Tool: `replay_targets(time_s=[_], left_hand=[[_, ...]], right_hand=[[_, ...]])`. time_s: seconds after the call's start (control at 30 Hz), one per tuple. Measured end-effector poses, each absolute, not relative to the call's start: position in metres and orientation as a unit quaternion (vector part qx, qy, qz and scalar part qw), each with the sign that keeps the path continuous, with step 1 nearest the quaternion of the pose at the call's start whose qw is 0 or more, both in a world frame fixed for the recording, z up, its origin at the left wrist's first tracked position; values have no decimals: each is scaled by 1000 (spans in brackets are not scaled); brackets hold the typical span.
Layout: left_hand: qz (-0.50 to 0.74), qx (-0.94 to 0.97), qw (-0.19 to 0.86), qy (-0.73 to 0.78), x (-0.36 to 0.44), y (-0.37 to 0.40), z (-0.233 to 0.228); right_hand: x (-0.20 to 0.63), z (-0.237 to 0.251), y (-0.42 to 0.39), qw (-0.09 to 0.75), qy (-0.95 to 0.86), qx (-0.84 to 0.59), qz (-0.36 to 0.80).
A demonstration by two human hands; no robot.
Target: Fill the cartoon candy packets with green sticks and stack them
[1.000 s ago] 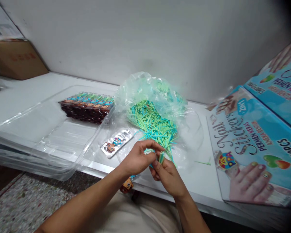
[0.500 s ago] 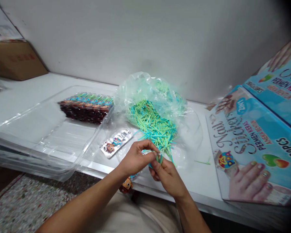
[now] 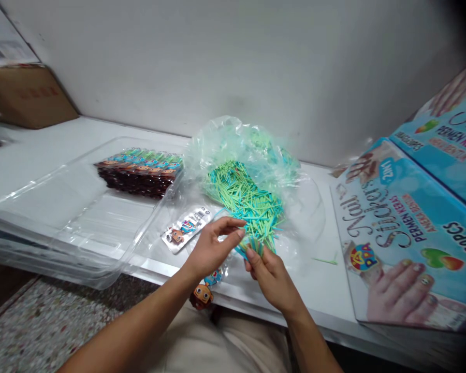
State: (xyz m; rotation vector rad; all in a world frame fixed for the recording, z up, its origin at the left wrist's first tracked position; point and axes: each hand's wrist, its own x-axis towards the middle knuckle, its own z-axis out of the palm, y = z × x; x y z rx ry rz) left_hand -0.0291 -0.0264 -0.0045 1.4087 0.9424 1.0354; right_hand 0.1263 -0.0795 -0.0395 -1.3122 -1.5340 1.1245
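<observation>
A heap of thin green and blue sticks (image 3: 246, 199) lies on an open clear plastic bag (image 3: 241, 150) on the white shelf. My right hand (image 3: 270, 277) pinches a small bunch of those sticks (image 3: 252, 247) at the heap's near edge. Just left of it, my left hand (image 3: 212, 248) has its fingers apart, fingertips reaching toward the bunch. A small packet with a cartoon figure (image 3: 186, 229) lies flat beyond my left hand. Another such figure (image 3: 202, 295) shows under my left wrist, at the shelf's front edge.
A clear plastic tray (image 3: 77, 228) on the left holds a stack of dark packets (image 3: 140, 168). Blue nail-sticker boxes (image 3: 404, 228) stand at the right. One loose green stick (image 3: 325, 260) lies by them. A cardboard box (image 3: 27, 93) sits far left. The white wall (image 3: 236, 57) is close behind.
My left hand has let go of the bunch and opened, fingers now stretched out. My right hand has shifted slightly up toward the heap with the sticks.
</observation>
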Motion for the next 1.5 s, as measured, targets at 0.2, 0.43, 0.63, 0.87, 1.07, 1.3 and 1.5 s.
replay_targets(time_s=[0.2,0.43,0.63,0.87,1.07,1.3,1.5], left_hand=[[481,534,518,463,-51,-21,-18],[220,751,259,566,-74,-30,-35],[94,790,171,581,-64,-34,-47],[75,765,195,609,-59,-26,-66],[235,778,221,539,-64,-24,-56],[295,684,489,454,-59,-29,-37],[230,632,628,392,-55,-29,-31]], right_hand=[[143,-48,-70,407,-604,-542,419],[154,-44,-54,370,-657,-568,331],[166,-41,-41,326,-701,-628,86],[168,-33,-47,335,-655,-646,204],[151,-38,-53,328,-689,-585,274],[131,-36,-54,212,-795,-528,213],[132,-21,-58,211,-834,-467,205]])
